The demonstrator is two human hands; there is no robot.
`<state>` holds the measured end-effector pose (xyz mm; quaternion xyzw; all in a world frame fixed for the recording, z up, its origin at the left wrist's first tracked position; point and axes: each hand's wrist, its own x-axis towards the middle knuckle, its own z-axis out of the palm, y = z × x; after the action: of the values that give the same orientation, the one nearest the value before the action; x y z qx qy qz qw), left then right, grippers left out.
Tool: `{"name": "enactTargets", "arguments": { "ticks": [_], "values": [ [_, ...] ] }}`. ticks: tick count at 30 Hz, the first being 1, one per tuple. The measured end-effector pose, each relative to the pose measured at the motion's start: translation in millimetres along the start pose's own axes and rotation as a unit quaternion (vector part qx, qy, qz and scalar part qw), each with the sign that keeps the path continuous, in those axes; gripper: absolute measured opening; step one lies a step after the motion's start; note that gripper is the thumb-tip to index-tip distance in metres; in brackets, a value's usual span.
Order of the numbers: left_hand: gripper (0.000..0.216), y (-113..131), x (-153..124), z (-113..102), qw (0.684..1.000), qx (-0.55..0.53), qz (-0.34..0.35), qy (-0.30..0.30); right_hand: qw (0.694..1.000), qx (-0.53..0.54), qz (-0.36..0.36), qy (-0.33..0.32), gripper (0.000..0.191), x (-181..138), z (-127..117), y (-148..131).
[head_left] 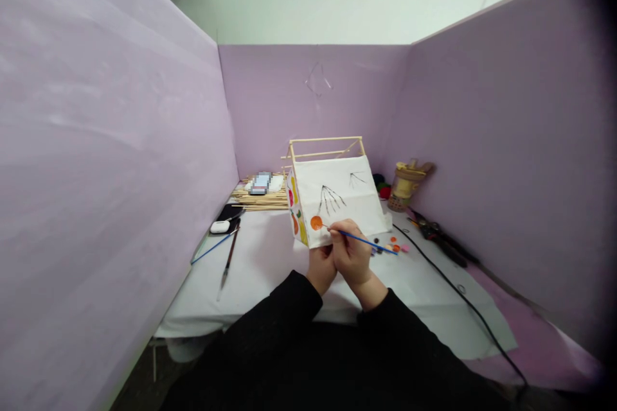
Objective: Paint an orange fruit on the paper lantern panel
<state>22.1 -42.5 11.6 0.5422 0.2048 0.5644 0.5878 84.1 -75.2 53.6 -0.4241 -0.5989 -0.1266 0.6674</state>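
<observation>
A box-shaped stick frame [325, 139] is covered partly with white paper [332, 173] and tilts toward me. Thin dark lines fan out on its front, and an orange painted disc [316, 223] sits near the lower left corner. Colourful fruit-like shapes cover its left side. My left hand [321, 268] grips the frame at its lower edge, the fingertips hidden behind it. In my right hand [353, 255] is a thin blue paintbrush [364, 241], pinched near its bristles, with its tip at the right of the orange disc. Both wrists lie close together.
Dabs of paint [396, 248] lie on the white tablecloth [270, 270] right of my hands. A brown brush [231, 257], a second blue brush [214, 246] and a white case [220, 227] are left. Wooden sticks [260, 200], pliers [441, 237], a basket-like holder [405, 186] and a black cable [457, 292] surround them.
</observation>
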Motion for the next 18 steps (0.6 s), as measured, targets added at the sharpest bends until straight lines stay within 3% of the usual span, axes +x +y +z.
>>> {"name": "enactTargets", "arguments": {
  "ticks": [18],
  "values": [
    [0.035, 5.3, 0.6, 0.5, 1.0, 0.006, 0.007, 0.003, 1.0, 0.011, -0.005, -0.012, 0.012, 1.2, -1.2, -1.6]
  ]
}}
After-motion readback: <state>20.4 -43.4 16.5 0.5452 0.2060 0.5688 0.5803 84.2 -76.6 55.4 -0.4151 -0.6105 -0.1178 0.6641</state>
